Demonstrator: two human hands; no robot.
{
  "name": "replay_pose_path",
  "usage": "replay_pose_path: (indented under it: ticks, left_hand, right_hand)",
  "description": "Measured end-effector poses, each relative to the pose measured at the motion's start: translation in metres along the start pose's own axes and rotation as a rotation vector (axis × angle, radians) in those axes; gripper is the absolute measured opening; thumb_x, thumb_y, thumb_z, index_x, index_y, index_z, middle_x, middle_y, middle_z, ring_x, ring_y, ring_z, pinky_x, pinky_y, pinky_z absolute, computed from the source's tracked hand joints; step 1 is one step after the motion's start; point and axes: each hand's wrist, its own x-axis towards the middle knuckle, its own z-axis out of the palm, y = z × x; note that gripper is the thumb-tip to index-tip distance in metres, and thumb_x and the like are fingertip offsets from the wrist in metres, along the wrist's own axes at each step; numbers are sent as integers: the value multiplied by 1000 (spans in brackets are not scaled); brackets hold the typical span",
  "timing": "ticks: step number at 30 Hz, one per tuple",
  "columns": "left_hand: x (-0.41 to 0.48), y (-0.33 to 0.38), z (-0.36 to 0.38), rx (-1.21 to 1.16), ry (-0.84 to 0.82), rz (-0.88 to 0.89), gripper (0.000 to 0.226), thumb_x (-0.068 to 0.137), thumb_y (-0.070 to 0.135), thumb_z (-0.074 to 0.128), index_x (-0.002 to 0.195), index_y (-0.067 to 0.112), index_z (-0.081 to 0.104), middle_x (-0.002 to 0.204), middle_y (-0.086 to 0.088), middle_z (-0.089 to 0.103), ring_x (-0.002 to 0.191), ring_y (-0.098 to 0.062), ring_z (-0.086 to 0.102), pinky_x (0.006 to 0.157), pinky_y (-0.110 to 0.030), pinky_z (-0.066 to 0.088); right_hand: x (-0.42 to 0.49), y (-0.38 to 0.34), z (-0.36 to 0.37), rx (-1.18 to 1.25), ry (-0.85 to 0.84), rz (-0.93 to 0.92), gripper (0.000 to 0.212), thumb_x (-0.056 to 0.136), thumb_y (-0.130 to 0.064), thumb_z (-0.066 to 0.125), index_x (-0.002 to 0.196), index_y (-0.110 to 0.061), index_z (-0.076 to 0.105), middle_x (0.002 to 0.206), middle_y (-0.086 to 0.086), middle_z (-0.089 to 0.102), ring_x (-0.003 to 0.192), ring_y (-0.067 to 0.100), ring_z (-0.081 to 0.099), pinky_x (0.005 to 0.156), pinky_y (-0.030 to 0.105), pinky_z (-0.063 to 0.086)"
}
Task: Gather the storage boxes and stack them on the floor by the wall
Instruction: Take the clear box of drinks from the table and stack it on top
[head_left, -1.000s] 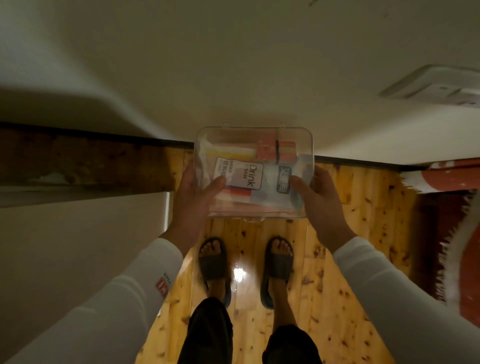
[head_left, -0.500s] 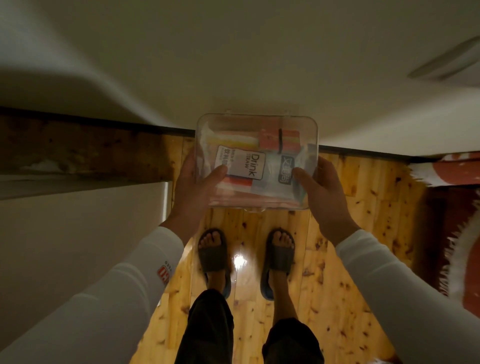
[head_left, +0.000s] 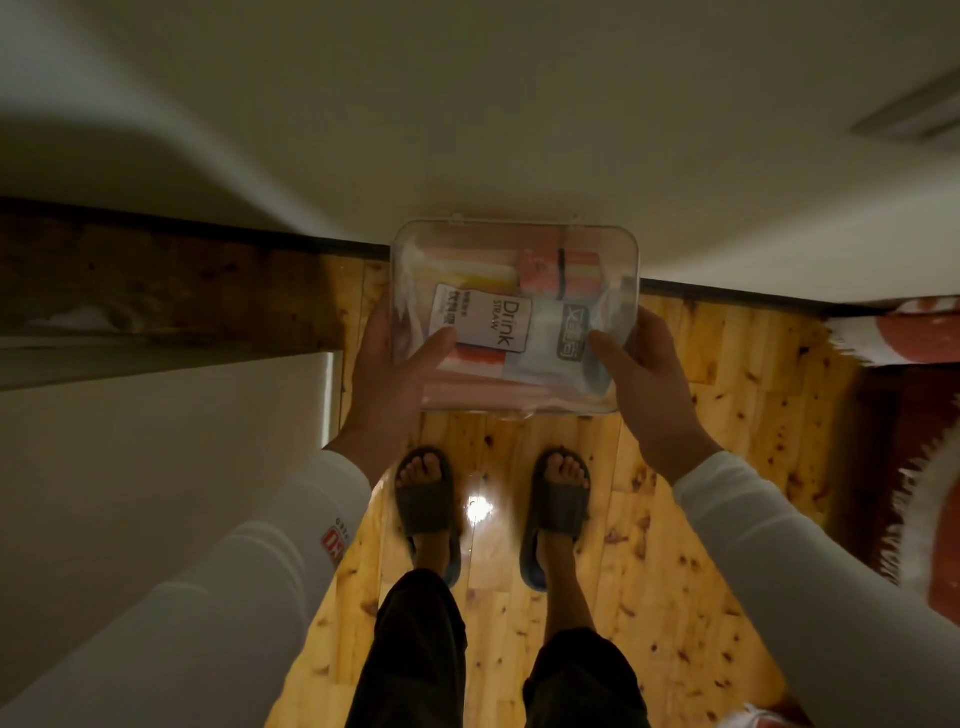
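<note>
Above bare floor (head_left: 701, 467) by the wall (head_left: 519, 130), clear box (head_left: 514, 317) gripped by left hand (head_left: 387, 379), right hand (head_left: 649, 389)

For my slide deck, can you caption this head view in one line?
Both hands, left and right, hold a clear storage box of packets above the wooden floor near the wall.

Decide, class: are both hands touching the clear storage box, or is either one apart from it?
Touching. The head view shows the left hand and right hand clasping the clear storage box at its sides, thumbs pressed on its lid.
</note>
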Motion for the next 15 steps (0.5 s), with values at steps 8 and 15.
replay_pose_path:
  ticks: [8, 15]
  left_hand:
    - [-3, 6, -1, 63, 22, 4, 68, 86, 28, 71, 146, 38, 39, 142, 14, 53, 123, 4, 51, 83, -13, 47]
    - [-13, 32, 2, 55, 87, 30, 44, 90, 38, 64, 127, 53, 45, 105, 48, 54, 92, 32, 50, 68, -3, 47]
  right_hand:
    - [-8, -3, 0, -82, 30, -6, 36, 91, -24, 62, 118, -44, 48, 115, -14, 59, 101, -3, 60, 73, 16, 53]
    - [-18, -25, 3, -136, 88, -62, 33, 90, -25, 63, 102, -52, 48, 108, -26, 55, 90, -24, 52, 61, 0, 44]
